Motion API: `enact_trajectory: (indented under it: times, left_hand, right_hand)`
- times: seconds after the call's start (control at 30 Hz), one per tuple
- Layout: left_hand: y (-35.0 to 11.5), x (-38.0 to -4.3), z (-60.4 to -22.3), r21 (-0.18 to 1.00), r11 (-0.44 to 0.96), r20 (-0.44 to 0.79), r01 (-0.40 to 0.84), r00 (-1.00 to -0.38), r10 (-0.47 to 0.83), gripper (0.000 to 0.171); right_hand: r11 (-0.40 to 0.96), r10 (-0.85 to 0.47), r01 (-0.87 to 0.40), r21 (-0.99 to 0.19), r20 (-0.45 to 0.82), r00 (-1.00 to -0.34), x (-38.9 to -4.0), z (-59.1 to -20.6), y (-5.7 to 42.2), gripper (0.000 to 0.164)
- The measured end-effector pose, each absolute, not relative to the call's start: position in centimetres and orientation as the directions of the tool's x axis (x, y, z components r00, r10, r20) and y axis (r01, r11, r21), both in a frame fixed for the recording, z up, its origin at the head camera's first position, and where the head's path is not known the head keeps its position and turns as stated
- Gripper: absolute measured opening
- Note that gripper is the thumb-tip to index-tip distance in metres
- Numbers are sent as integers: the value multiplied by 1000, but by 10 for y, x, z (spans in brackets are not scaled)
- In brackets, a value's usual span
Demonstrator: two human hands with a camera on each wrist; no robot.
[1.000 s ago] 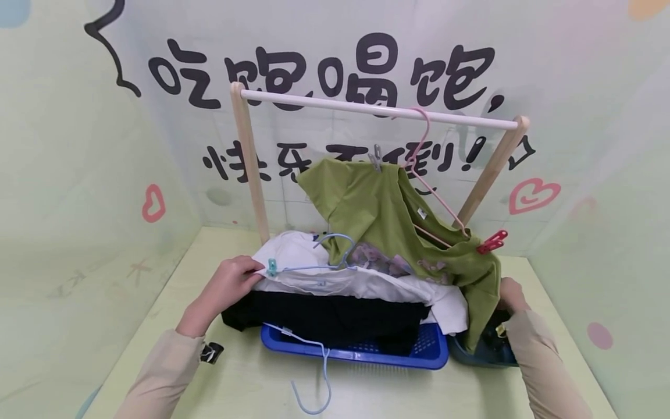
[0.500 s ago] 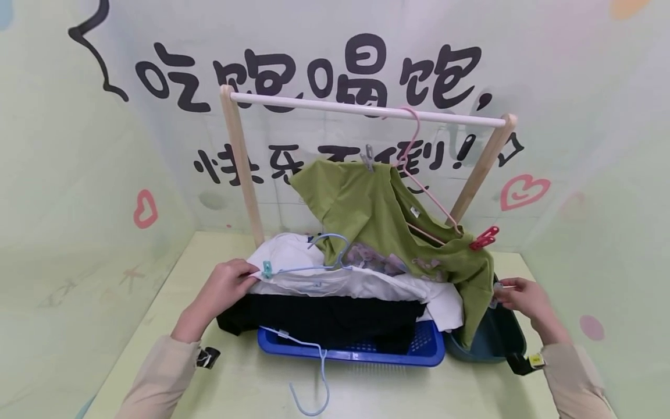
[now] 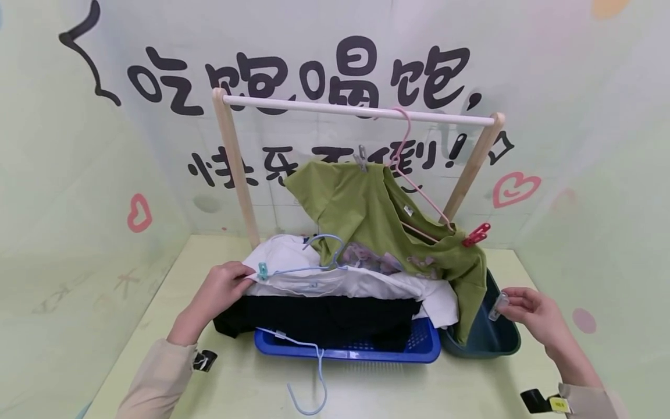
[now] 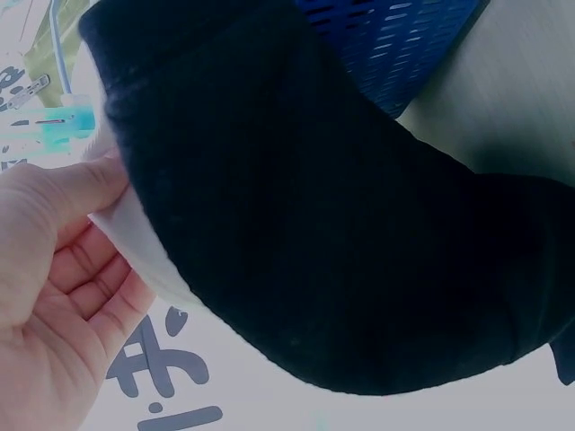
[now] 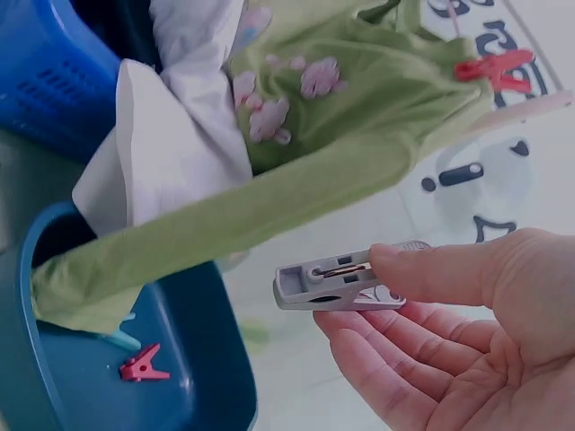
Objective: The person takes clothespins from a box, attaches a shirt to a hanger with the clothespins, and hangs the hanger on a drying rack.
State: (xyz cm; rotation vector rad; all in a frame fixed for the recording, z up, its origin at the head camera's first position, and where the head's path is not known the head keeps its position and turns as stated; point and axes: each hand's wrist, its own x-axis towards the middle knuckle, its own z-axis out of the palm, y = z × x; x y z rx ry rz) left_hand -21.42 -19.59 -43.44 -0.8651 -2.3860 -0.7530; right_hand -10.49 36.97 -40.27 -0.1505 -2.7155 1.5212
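The left hand (image 3: 222, 288) pinches one end of the white shirt (image 3: 377, 283), which lies piled at the blue basket (image 3: 345, 354); the right hand (image 3: 541, 320) holds a grey clothespin (image 5: 328, 285) near the teal bin's edge (image 3: 484, 352). Between them, the green sleeve (image 3: 473, 291) could catch the clothespin, if carried low. The front of the table (image 3: 377, 393) seems to give more room.

Left arm (image 3: 162, 366) and right arm (image 3: 580, 368) forward, well apart, left fingers (image 3: 239, 269) and right fingers (image 3: 523, 295) in pinches.

Grey clothespin (image 5: 329, 282) between fingers (image 5: 377, 366), near bin (image 5: 211, 341) with possibly two pegs (image 5: 142, 365)
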Motion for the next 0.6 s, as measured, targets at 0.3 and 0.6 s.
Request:
enact_trajectory:
  times: [0.3, 0.6]
  left_hand:
    - [-197, -214, -436, 345, 648, 591, 679, -693, 412, 15]
    - [-197, -213, -435, 348, 652, 589, 673, -699, 406, 15]
  right_hand:
    - [505, 81, -19, -863, 69, -994, -97, -393, 350, 35]
    - [374, -53, -403, -835, 414, -909, -101, -392, 317, 33]
